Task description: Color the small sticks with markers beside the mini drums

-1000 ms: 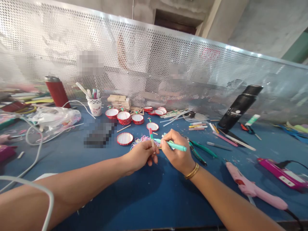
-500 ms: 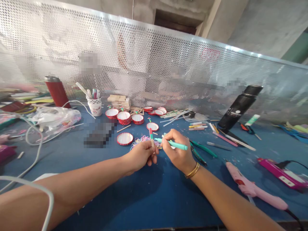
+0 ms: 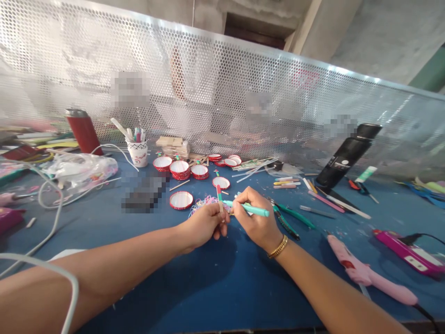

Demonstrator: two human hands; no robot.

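Observation:
My left hand (image 3: pixel 203 224) pinches a small flat stick (image 3: pixel 219 195) painted red, white and green, held upright over the blue table (image 3: pixel 215 283). My right hand (image 3: pixel 255 220) grips a teal marker (image 3: pixel 252 209) like a pen, its tip against the lower part of the stick. A gold bracelet (image 3: pixel 277 247) sits on my right wrist. Behind the two hands lies a small heap of coloured rubber bands (image 3: pixel 205 202).
Red-rimmed white lids (image 3: pixel 181 200) lie beyond the hands, green pliers (image 3: pixel 290 218) to the right. A pink glue gun (image 3: pixel 365 273) and a magenta tool (image 3: pixel 406 250) lie at right. A black bottle (image 3: pixel 346 155), red flask (image 3: pixel 82 132), paper cup (image 3: pixel 136 153) and perforated metal screen (image 3: pixel 222 93) stand behind.
The hands stay almost still; the marker shifts very slightly against the stick. The view has tilted a little.

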